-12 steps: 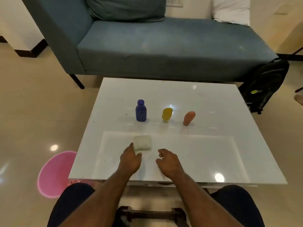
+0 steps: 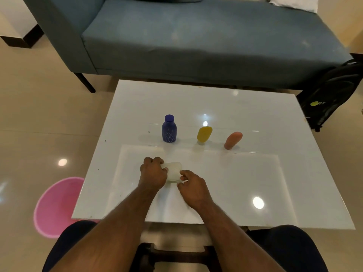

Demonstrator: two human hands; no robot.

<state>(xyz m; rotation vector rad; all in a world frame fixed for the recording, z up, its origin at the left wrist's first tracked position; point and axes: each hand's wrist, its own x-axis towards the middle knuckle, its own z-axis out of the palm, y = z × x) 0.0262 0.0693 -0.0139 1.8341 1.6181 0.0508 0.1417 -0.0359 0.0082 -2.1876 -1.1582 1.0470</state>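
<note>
**Both hands on the pale pad, near edge of the bench**

You have the pale pad (image 2: 173, 170) lying on the white bench (image 2: 255, 107), just left of centre and towards your edge, on a faint rectangular sheet (image 2: 245, 173) that covers the near half of the top. Your left hand (image 2: 153, 173) grips it from 9 o'clock, fingers curled over its far-left corner and thumb against its side. Your right hand (image 2: 193, 186) pinches its near-right corner from 4 o'clock, thumb and forefinger closed on the edge. Whether the pad is lifted or flat on the sheet cannot be told.

From the pad, a blue bottle (image 2: 169, 129) stands upright at 12 o'clock, capped, just past the sheet's far edge. A yellow piece (image 2: 204, 134) stands at 1 o'clock and an orange piece (image 2: 233, 140) at 2 o'clock, both leaning right; the three form a row, each apart from the next.

Off the bench, a pink basin (image 2: 57, 207) sits on the floor at 8 o'clock, a blue-grey sofa (image 2: 196, 40) spans 12 o'clock, and a black backpack (image 2: 332, 95) leans at 2 o'clock.
</note>
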